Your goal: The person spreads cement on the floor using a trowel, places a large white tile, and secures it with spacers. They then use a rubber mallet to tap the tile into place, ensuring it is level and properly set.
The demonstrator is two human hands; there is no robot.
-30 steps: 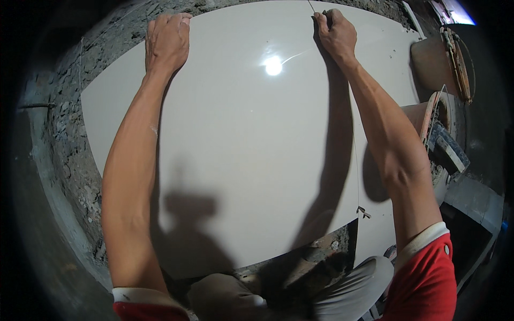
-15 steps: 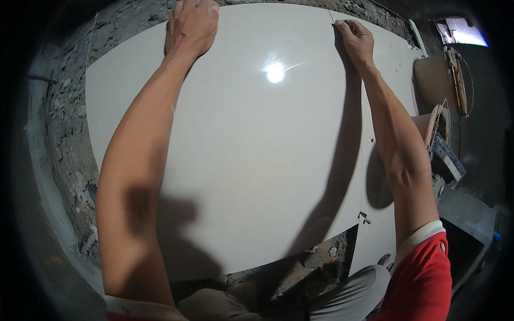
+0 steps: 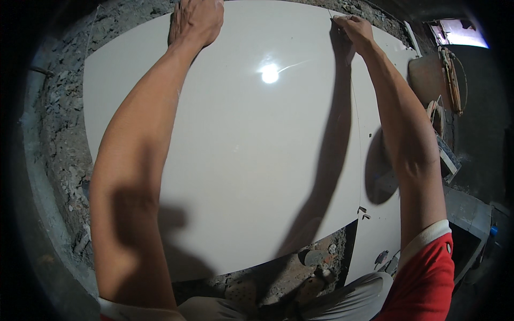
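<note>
A large glossy white floor tile point(image 3: 257, 160) lies flat in front of me and reflects a bright lamp. At its far edge my left hand point(image 3: 196, 22) rests, back up, with its fingertips cut off by the top of the view. My right hand point(image 3: 353, 31) is at the far right, by the seam between this tile and a second white tile point(image 3: 381, 230). Its thumb and fingers are pinched together; whatever lies between them is too small to make out. Small dark clips point(image 3: 363, 213) stick up at the near end of the seam.
Rough grey mortar and rubble point(image 3: 64, 123) border the tile at left and far side. At right stand a bucket point(image 3: 426, 80), a second bucket, partly hidden point(image 3: 437, 116), and a grey box-like thing point(image 3: 471, 216). Bare ground with stones point(image 3: 321, 257) shows near my knees.
My right hand has turned and bent at the wrist, staying near the far end of the seam. The view has shifted slightly; my left hand remains at the far edge.
</note>
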